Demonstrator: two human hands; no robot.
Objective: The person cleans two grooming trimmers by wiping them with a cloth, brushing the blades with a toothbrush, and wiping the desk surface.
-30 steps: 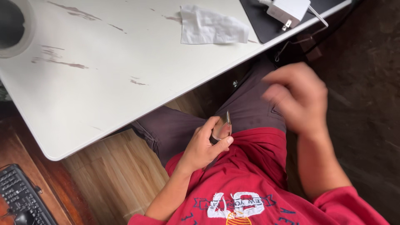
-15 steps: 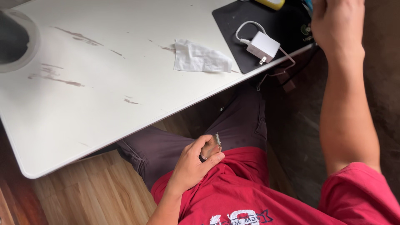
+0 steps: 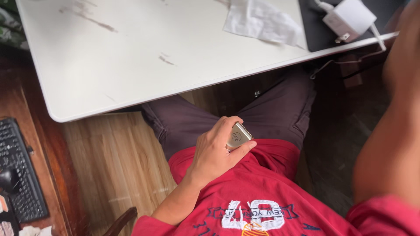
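Gold-coloured metal: small flat rectangular case (image 3: 239,136), round emblem on its face, sits in left hand (image 3: 214,153) over the lap, just above the hem of the red shirt (image 3: 253,192). Left fingers (image 3: 225,126) curl over the case's far edge, thumb (image 3: 243,150) presses along its near edge, so fingers are closed on the case. Case is tilted, one corner pointing up-right, well below the desk edge and apart from it.

Head view, rest: right arm (image 3: 393,126) fills the right side, blurred, raised toward the desk corner; right hand runs out of the top right of the picture, can't tell its fingers' state. White desk (image 3: 131,57) w/ brownish scuff marks across the top. On it, a crumpled white tissue (image 3: 262,19), and next to that a black mat (image 3: 315,30) carrying a white plug adapter (image 3: 350,17) w/ cable hanging over the edge. Dark grey trousers (image 3: 280,109) under the desk. Wood floor (image 3: 113,166) at left, black keyboard (image 3: 17,175) on a reddish wooden surface at far left.
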